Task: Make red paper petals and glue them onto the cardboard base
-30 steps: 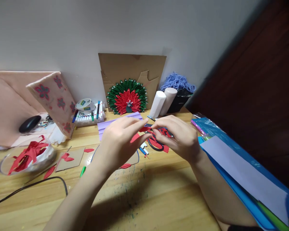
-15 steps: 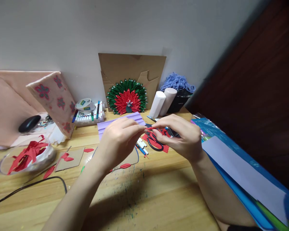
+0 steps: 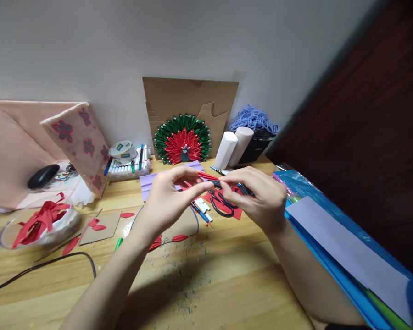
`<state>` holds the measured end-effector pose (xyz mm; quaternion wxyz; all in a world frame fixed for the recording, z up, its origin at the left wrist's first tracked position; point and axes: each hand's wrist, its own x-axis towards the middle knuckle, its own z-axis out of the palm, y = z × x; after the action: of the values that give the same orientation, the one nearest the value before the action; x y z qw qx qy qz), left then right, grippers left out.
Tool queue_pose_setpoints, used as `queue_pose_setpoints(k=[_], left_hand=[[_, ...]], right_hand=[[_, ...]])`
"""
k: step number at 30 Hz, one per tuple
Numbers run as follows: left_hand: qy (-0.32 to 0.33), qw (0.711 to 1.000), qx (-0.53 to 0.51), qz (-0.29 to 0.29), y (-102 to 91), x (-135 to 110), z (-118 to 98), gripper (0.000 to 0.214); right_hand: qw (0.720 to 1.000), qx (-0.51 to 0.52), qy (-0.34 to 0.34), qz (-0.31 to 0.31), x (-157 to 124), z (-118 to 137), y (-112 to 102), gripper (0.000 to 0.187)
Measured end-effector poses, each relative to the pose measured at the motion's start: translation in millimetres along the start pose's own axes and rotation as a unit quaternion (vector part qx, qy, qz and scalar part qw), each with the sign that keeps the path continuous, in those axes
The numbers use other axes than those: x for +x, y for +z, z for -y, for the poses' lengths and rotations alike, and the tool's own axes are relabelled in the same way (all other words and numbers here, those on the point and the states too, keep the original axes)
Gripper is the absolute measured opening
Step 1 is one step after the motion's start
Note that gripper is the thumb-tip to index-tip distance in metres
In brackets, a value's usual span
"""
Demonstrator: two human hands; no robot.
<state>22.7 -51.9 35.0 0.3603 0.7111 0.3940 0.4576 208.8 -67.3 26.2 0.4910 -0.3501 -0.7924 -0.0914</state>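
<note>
My left hand (image 3: 170,199) and my right hand (image 3: 261,197) meet above the middle of a wooden desk (image 3: 206,279). Both pinch a small red paper piece (image 3: 206,177) held between their fingertips. Under my hands lie black-handled scissors (image 3: 222,206) on a red paper sheet (image 3: 236,211), a few pens (image 3: 201,211) and a folded purple paper (image 3: 147,182). Loose red petal cut-outs (image 3: 179,238) lie near my left wrist.
A red and green paper fan ornament (image 3: 182,145) leans on cardboard (image 3: 192,98) by the wall. Two white rolls (image 3: 232,146), blue yarn (image 3: 253,118), a marker box (image 3: 127,167), a bowl of red scraps (image 3: 41,224), a black cable (image 3: 55,263), blue and white sheets (image 3: 344,250) at right.
My fingers have shifted along the red paper piece, and it now sticks out as a strip between the two hands. More red petals show below my left wrist.
</note>
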Motion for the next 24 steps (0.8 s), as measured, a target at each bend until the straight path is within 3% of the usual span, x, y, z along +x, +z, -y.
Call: queue_pose_setpoints(k=[3, 6, 24], left_hand=[[-0.082, 0.990, -0.113, 0.009, 2.9, 1.6, -0.4, 0.022], [-0.110, 0.982, -0.153, 0.012, 4.6, 3.2, 0.4, 0.022], [-0.124, 0.981, -0.145, -0.045, 21.3, -2.5, -0.9, 0.023]], right_hand=[[1.000, 0.002, -0.004, -0.006, 0.1, 3.6, 1.5, 0.009], [1.000, 0.001, -0.011, -0.005, -0.5, 7.0, 4.0, 0.009], [0.996, -0.061, -0.015, -0.063, -7.3, 8.7, 14.4, 0.011]])
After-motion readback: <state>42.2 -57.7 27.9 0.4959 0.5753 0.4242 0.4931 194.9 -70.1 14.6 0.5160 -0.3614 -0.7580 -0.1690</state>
